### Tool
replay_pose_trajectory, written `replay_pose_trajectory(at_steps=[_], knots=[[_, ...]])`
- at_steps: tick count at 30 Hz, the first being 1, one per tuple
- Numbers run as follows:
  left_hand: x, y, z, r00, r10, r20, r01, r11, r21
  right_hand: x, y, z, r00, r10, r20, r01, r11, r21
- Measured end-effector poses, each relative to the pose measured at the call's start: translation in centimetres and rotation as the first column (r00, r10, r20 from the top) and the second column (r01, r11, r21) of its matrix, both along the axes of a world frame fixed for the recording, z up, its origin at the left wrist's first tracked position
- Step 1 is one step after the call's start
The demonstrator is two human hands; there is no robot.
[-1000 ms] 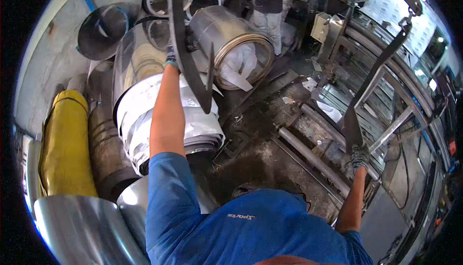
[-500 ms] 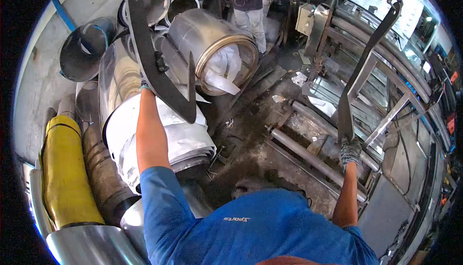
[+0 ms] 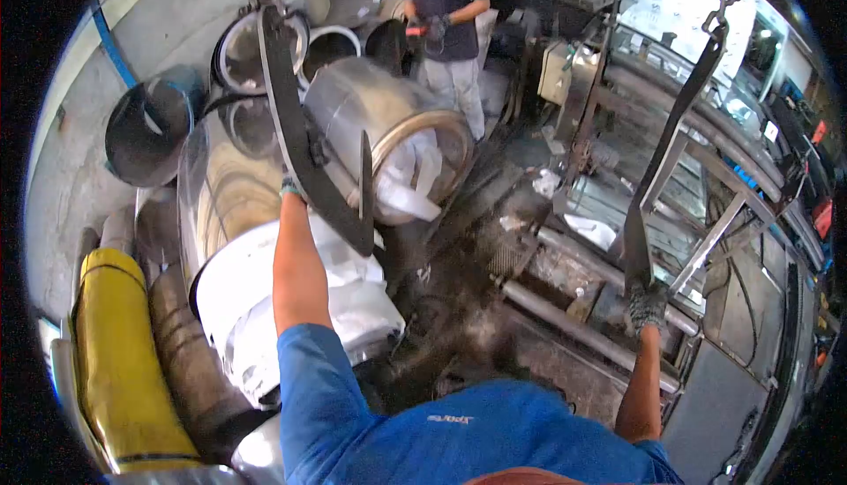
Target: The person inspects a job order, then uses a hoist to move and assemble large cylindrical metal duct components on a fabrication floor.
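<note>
Two large dark metal hooks hang from chains in front of me. My left hand (image 3: 291,187), in a knit glove, is at the back of the left hook (image 3: 304,154); the hook and wrist hide most of its fingers. The gloved right hand (image 3: 647,306) is wrapped round the lower end of the right hook (image 3: 637,242). Below and left of the left hook lies a metal coil partly wrapped in white sheet (image 3: 256,282). Behind that hook is another shiny coil (image 3: 362,97) with white material inside.
A co-worker (image 3: 448,26) stands beyond the coils, holding a small red and black device. On the left lies a yellow-wrapped roll (image 3: 119,353). A metal frame with rollers (image 3: 573,322) occupies the right side. Open cylinders (image 3: 152,128) stand against the wall.
The view has tilted up slightly, showing more of the co-worker. Both hooks appear a little lower in view, with my hands still at them.
</note>
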State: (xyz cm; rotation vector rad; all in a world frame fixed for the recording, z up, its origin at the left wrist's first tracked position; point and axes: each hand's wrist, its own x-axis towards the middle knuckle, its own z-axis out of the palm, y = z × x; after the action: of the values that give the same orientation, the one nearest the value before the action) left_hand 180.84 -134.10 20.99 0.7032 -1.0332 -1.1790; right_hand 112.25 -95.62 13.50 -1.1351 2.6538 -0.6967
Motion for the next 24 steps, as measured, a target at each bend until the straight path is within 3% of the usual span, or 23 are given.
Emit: replay_pose_trajectory(at_steps=[1,3,4,5,6,9,11,13,16,17,19,21,23,24], knots=[[0.6,-2.1,0.1,0.996,-0.031,-0.08,0.037,0.997,0.066,-0.1,-0.2,-1.3,0.999,-0.031,-0.028,0.03,0.998,-0.052],[-1.5,-1.1,2.9,0.992,-0.119,-0.049,0.118,0.993,-0.012,0.3,-1.0,-1.9,0.995,-0.083,-0.049,0.077,0.991,-0.114],[-2.2,-0.7,3.9,0.984,-0.179,-0.016,0.178,0.982,-0.059,1.1,-1.3,-1.3,0.992,-0.093,-0.082,0.092,0.995,-0.024],[-2.2,-1.3,4.3,0.981,-0.194,-0.012,0.192,0.979,-0.069,1.8,-1.4,-1.0,0.989,-0.1,-0.112,0.109,0.991,0.074],[-2.1,-2.0,4.7,0.979,-0.198,-0.042,0.196,0.979,-0.049,2.0,-1.5,-1.2,0.994,-0.107,-0.034,0.107,0.994,-0.008],[-1.7,-4.6,5.6,0.967,-0.21,-0.142,0.214,0.977,0.016,3.9,-1.2,0.5,0.995,-0.072,-0.071,0.075,0.997,0.037],[-1.0,-6.4,5.9,0.956,-0.203,-0.212,0.221,0.973,0.067,3.9,-1.4,-0.6,0.997,-0.037,-0.07,0.036,0.999,-0.024],[-0.6,-8.3,5.6,0.968,-0.181,-0.174,0.193,0.98,0.053,4.8,-1.6,-1.1,0.98,-0.047,-0.192,0.056,0.998,0.041],[-2.0,-7.1,8.1,0.979,0.055,-0.198,-0.051,0.998,0.029,6.7,-1.7,1.1,0.996,0.028,-0.083,-0.021,0.996,0.085],[-1.3,-8.3,7.9,0.978,0.056,-0.199,-0.048,0.998,0.045,7.1,-1.8,1.2,0.997,0.06,-0.037,-0.057,0.995,0.084],[1.3,-11.2,6.7,0.987,-0.103,-0.121,0.092,0.992,-0.09,8.0,-1.7,0.2,0.995,0.018,-0.094,-0.013,0.998,0.059],[2.0,-12.5,6.4,0.976,-0.12,-0.181,0.104,0.99,-0.094,8.5,-2.1,0.1,0.989,-0.009,-0.148,0.019,0.998,0.067],[3.2,-13.4,6.1,0.988,-0.138,0.073,0.152,0.959,-0.238,10.0,-2.3,0.7,0.993,0.02,-0.12,-0.012,0.997,0.07],[3.0,-13.2,6.6,0.989,-0.13,0.072,0.143,0.966,-0.216,10.5,-2.7,1.3,0.994,0.038,-0.101,-0.036,0.999,0.027]])
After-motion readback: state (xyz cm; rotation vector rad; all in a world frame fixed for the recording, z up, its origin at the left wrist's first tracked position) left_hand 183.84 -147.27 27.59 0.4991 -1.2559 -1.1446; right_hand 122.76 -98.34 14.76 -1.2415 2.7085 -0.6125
